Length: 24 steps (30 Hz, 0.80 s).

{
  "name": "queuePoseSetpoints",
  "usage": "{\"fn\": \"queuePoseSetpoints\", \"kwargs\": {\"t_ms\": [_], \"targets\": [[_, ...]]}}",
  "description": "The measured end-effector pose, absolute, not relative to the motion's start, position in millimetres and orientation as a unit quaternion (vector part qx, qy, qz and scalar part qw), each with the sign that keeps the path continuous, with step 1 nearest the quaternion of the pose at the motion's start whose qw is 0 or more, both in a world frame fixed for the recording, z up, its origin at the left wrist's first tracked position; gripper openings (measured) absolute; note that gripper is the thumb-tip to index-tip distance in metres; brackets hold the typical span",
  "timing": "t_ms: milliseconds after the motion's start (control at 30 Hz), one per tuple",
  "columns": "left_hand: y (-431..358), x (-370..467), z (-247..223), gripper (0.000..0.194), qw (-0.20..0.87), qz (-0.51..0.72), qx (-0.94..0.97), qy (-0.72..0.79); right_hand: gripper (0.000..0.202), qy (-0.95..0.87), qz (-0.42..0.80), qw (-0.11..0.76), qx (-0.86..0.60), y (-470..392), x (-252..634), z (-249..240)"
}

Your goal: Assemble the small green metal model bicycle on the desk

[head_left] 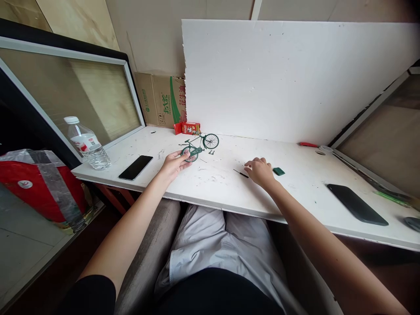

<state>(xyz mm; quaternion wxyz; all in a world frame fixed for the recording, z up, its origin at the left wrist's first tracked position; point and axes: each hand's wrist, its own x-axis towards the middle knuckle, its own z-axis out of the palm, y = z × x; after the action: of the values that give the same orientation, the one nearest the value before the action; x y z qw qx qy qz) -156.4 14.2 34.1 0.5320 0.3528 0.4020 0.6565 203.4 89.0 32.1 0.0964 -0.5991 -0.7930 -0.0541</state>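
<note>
A small green model bicycle (196, 144) is tilted above the white table, its near wheel pinched between the fingers of my left hand (176, 164). To the right, my right hand (259, 170) hovers low over or rests on the tabletop with its fingers bent and apart, and nothing shows in it. A thin black screwdriver (242, 173) lies just left of my right hand. On its other side sits a small dark green block (278, 171). Small dark parts (211, 152) and tiny bits lie on the table near the bicycle.
On the white table (210, 192) are a black phone (136, 167), a water bottle (88, 144), a red box (190, 127), a dark flat case (357, 204) and a red object (307, 144). Behind stand a carton (160, 100) and a white board (282, 78).
</note>
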Motion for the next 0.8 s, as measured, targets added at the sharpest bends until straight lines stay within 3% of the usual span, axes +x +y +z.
{"fn": "queuePoseSetpoints", "kwargs": {"t_ms": [167,600,800], "targets": [[15.6,-158.4,29.6,0.037,0.515,0.674,0.336,0.408,0.034,-0.84,-0.04,0.124,-0.527,110.5,159.8,33.7],[21.8,-127.2,17.9,0.055,0.406,0.707,0.408,0.411,0.027,-0.912,-0.036,0.102,-0.396,154.1,78.6,17.7],[7.7,-106.0,20.4,0.098,0.338,0.733,0.456,0.374,0.018,-0.9,-0.019,0.159,-0.405,153.9,85.4,15.7]]}}
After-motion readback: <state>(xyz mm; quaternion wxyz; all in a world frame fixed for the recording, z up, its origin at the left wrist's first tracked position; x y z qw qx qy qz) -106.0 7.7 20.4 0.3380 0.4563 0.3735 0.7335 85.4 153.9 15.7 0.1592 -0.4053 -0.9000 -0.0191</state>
